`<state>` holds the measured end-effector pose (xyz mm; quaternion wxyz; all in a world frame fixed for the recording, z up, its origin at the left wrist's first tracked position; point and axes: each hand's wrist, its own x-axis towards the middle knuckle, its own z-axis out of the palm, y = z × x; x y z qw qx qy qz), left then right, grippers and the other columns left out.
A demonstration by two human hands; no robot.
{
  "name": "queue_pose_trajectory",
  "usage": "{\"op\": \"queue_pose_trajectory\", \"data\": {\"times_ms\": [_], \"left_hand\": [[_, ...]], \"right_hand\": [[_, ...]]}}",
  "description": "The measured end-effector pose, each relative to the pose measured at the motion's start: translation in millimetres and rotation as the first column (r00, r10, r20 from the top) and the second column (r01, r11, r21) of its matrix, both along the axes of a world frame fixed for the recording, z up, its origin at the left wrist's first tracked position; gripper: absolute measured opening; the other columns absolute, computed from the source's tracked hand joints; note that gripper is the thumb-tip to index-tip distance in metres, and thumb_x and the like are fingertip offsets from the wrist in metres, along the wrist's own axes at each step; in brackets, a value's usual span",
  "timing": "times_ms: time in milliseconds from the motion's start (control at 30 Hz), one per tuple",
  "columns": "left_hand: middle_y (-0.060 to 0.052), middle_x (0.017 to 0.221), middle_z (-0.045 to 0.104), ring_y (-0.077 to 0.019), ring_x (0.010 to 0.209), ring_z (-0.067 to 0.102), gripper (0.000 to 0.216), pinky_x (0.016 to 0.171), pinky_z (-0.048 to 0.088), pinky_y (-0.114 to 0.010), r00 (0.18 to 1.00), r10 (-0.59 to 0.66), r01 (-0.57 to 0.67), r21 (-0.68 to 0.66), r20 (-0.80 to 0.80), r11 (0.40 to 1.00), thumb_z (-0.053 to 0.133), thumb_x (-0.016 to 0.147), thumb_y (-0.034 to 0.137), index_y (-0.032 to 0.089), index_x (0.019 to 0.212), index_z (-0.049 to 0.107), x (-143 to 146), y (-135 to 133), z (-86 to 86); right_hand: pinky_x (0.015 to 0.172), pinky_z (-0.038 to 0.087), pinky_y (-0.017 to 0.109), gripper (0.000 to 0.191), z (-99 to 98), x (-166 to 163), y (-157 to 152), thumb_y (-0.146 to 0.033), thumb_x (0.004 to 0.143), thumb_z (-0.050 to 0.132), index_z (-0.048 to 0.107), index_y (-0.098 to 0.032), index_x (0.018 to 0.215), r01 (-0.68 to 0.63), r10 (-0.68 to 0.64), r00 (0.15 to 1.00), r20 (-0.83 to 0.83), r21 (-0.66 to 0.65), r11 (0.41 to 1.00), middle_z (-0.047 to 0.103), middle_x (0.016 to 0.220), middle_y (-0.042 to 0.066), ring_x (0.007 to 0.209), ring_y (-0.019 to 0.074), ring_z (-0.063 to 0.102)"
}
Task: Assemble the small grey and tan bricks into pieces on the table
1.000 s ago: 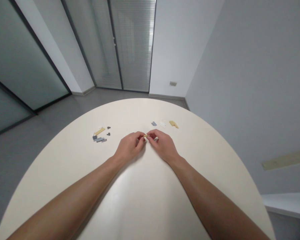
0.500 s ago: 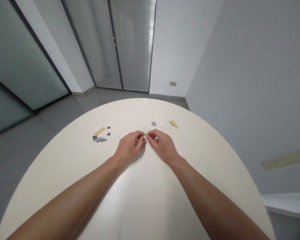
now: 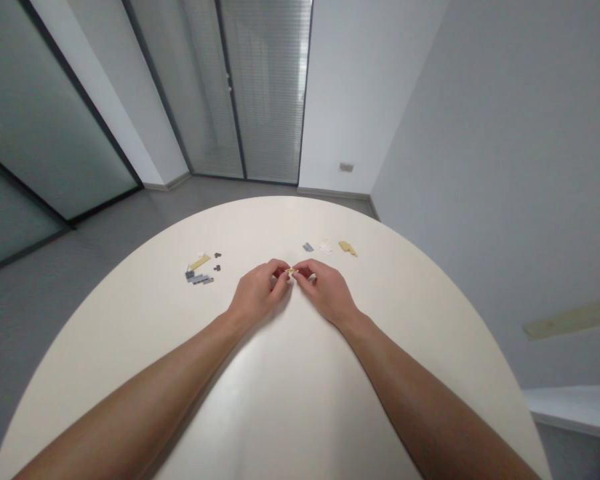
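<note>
My left hand (image 3: 257,291) and my right hand (image 3: 325,291) meet at the fingertips above the table, both pinching a small tan building piece (image 3: 291,271). Much of that piece is hidden by my fingers. To the left lie a long tan plate (image 3: 200,262), grey plates (image 3: 198,279) and two small dark pieces (image 3: 217,261). To the right lie a grey piece (image 3: 308,247), a white piece (image 3: 325,247) and a tan piece (image 3: 347,248). None of these touches my hands.
The round cream table (image 3: 290,223) has a curved far edge, with a grey floor (image 3: 80,267) beyond it. Frosted glass partitions (image 3: 55,107) stand at the left. A door with blinds (image 3: 265,87) stands ahead, and a pale wall (image 3: 480,133) runs along the right.
My hands stay together on the small tan piece, with only slight finger movement. The loose pieces on the table have not moved.
</note>
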<state>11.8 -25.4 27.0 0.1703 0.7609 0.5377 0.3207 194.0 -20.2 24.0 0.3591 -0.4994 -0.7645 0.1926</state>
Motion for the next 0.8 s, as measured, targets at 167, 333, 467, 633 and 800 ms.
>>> {"op": "queue_pose_trajectory", "data": {"times_ms": [167,333,467,633,800], "left_hand": [[-0.003,0.099,0.076,-0.0207,0.086,0.068,0.021,0.076,0.048,-0.034,1.000,0.002,-0.002,-0.001,-0.010,1.000,0.049,0.096,0.033,0.024,0.105,0.066,0.5,-0.2,0.8],[-0.004,0.095,0.076,-0.0212,0.084,0.068,0.024,0.075,0.048,-0.033,0.999,0.017,-0.017,0.003,-0.041,1.000,0.047,0.097,0.035,0.023,0.102,0.068,0.4,0.5,0.4],[-0.004,0.094,0.076,-0.0215,0.084,0.068,0.026,0.075,0.048,-0.034,0.999,0.010,-0.010,0.001,-0.046,1.000,0.045,0.098,0.035,0.023,0.100,0.068,0.4,0.9,0.7],[-0.004,0.095,0.076,-0.0222,0.086,0.068,0.026,0.076,0.047,-0.034,0.999,0.031,-0.031,-0.009,-0.034,0.999,0.044,0.099,0.035,0.023,0.100,0.068,0.6,1.5,0.7],[-0.005,0.093,0.076,-0.0221,0.085,0.068,0.027,0.075,0.047,-0.034,1.000,0.030,-0.031,-0.024,-0.007,0.999,0.043,0.098,0.035,0.023,0.099,0.067,0.2,1.2,1.3]], "right_hand": [[0.076,0.048,0.030,0.014,0.0,-0.1,0.2,-0.030,0.097,0.058,0.070,-0.024,0.102,-0.014,0.014,1.000,-0.001,-0.001,1.000,0.074,0.097,0.002,0.087,0.0167,0.067],[0.081,0.048,0.031,0.017,0.0,-0.1,0.8,-0.032,0.099,0.055,0.070,-0.024,0.103,-0.029,0.029,1.000,0.012,0.017,0.999,0.075,0.101,0.003,0.091,0.0176,0.067],[0.083,0.048,0.031,0.018,0.4,0.1,0.6,-0.031,0.100,0.054,0.070,-0.024,0.103,-0.038,0.038,0.999,0.018,0.015,0.999,0.075,0.103,0.003,0.094,0.0180,0.067],[0.081,0.049,0.031,0.017,0.6,-0.4,0.4,-0.031,0.100,0.055,0.070,-0.024,0.104,-0.043,0.043,0.999,0.005,0.003,0.999,0.075,0.103,0.003,0.093,0.0178,0.067],[0.080,0.049,0.030,0.016,0.9,-1.1,0.1,-0.029,0.099,0.056,0.069,-0.024,0.105,-0.046,0.046,0.999,-0.005,-0.002,0.999,0.075,0.103,0.002,0.091,0.0173,0.068]]}}
